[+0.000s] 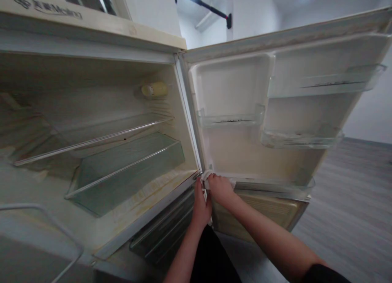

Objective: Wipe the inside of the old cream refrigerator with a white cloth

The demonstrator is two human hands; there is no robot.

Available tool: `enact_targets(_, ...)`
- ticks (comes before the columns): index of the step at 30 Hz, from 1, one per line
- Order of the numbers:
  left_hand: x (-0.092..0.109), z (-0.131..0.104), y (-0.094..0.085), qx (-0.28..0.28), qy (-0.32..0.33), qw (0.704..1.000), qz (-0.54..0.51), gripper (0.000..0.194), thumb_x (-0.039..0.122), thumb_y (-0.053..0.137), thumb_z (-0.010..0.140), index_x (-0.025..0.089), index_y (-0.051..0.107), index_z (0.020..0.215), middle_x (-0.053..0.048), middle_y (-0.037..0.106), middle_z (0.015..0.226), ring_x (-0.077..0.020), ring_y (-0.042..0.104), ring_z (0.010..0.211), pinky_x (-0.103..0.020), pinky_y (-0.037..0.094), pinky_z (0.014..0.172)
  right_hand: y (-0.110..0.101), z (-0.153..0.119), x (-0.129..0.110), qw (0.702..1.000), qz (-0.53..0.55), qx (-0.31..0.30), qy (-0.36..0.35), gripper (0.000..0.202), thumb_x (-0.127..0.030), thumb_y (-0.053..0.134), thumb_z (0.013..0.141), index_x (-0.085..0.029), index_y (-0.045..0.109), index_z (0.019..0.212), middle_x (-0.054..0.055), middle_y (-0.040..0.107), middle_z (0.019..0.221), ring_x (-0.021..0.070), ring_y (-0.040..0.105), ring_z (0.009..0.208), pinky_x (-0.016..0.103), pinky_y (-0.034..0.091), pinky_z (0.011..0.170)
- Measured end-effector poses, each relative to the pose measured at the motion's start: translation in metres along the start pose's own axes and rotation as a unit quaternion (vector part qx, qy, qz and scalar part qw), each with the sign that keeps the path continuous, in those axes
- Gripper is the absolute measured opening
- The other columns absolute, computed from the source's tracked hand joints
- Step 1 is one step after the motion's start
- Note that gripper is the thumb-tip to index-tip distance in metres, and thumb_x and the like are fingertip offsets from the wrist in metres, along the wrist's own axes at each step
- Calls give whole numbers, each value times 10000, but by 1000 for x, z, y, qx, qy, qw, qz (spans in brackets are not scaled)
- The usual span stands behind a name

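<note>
Both my hands are at the lower hinge corner of an open fridge, where the door meets the fridge body. My right hand is closed on a white cloth, pressed against the inner edge of the door near the hinge. Part of the cloth also shows to the right of that hand. Just below and to the left, my left hand reaches upward beside the hinge, fingers stretched and apart. Its fingertips are close to the cloth and partly hard to make out.
Inside the fridge are a glass shelf, a clear drawer and a yellowish lamp cover. Clear racks line the door. Below sits a second compartment with dark drawers. Grey wood-look floor lies at right.
</note>
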State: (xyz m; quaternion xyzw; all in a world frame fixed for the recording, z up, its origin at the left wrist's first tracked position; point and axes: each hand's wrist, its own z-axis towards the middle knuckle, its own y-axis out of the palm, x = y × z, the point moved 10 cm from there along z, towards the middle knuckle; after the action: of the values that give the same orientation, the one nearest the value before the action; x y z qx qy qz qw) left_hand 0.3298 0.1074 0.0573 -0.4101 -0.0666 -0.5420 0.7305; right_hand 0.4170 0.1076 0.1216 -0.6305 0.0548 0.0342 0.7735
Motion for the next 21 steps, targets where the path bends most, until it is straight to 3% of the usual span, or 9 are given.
enact_targets(3, 24, 13, -14, 38, 17, 999, 2, 622, 221, 457, 974, 266, 243, 1557, -145, 324, 1633, -272, 295, 1534, -546, 321, 1242, 2, -19, 23, 999, -11, -32, -35, 357, -108, 423, 940, -71, 651, 1212, 224, 739, 1054, 340, 748, 924, 444, 596, 765)
enact_targets(5, 44, 20, -9, 16, 53, 998, 26, 672, 198, 517, 924, 239, 275, 1550, -144, 353, 1617, -290, 286, 1533, -561, 303, 1248, 0, -36, 53, 998, -29, -45, -25, 389, -118, 431, 936, -92, 639, 1264, 208, 741, 1077, 344, 743, 952, 448, 590, 793)
enact_targets(9, 69, 26, 18, -80, 130, 984, 96, 649, 313, 659, 874, 217, 422, 1471, -131, 572, 1423, -334, 424, 1433, -591, 300, 1238, -7, -79, 138, 992, -69, -92, 50, 474, -132, 514, 886, -153, 600, 1352, 193, 712, 1223, 351, 713, 1075, 458, 575, 883)
enact_targets(12, 70, 30, 25, -95, 127, 978, 134, 484, 383, 656, 901, 211, 538, 1338, -110, 650, 1239, -317, 564, 1244, -599, 328, 1211, -18, -113, 207, 989, -77, -94, 86, 459, -188, 549, 861, -165, 633, 1312, 188, 713, 1222, 360, 699, 1104, 473, 567, 919)
enact_targets(15, 70, 34, 29, -99, 111, 976, 159, 390, 274, 665, 891, 217, 564, 1264, -80, 654, 1166, -291, 583, 1162, -581, 343, 1204, -33, -146, 261, 993, -94, -18, 70, 439, -140, 549, 805, -184, 677, 1223, 173, 707, 1227, 335, 684, 1127, 482, 544, 976)
enact_targets(18, 73, 36, 32, -95, 100, 973, 184, 405, 163, 674, 854, 220, 565, 1240, -69, 649, 1142, -286, 578, 1152, -573, 354, 1199, -46, -188, 284, 985, -97, 145, -9, 380, -158, 480, 890, -209, 682, 1209, 176, 652, 1304, 311, 576, 1303, 510, 436, 1141)
enact_targets(21, 75, 37, 32, -91, 96, 972, 194, 407, 161, 691, 846, 222, 564, 1228, -60, 648, 1124, -281, 580, 1133, -569, 370, 1191, -26, -234, 300, 963, -54, 265, -8, 385, -142, 452, 899, -194, 631, 1237, 189, 467, 1525, 311, 323, 1515, 531, 345, 1217)
